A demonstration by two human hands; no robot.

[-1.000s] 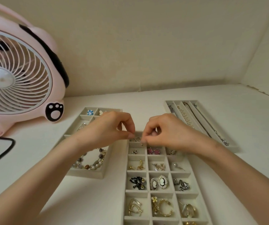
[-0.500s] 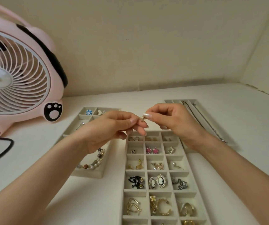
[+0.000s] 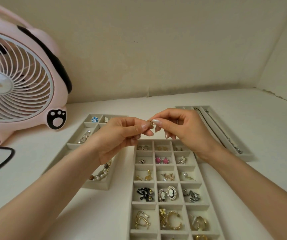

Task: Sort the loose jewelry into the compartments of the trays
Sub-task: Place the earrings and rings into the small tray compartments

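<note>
Pale tabletop (image 3: 260, 129) is bearing three trays, left tray (image 3: 96, 185), middle tray (image 3: 133, 170), right tray (image 3: 245, 157), and one fan (image 3: 18, 80). Left hand (image 3: 120, 135) and right hand (image 3: 182, 129) are both pinching one gold piece (image 3: 151, 122) above the middle tray's far end.

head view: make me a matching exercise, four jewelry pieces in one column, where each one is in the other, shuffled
1 pink star studs
2 blue flower
3 dark chain necklace
4 small gold piece

a left tray
b pinched between left hand and right hand
c middle tray
d right tray

Pairs: 1-c, 2-a, 3-d, 4-b
</note>
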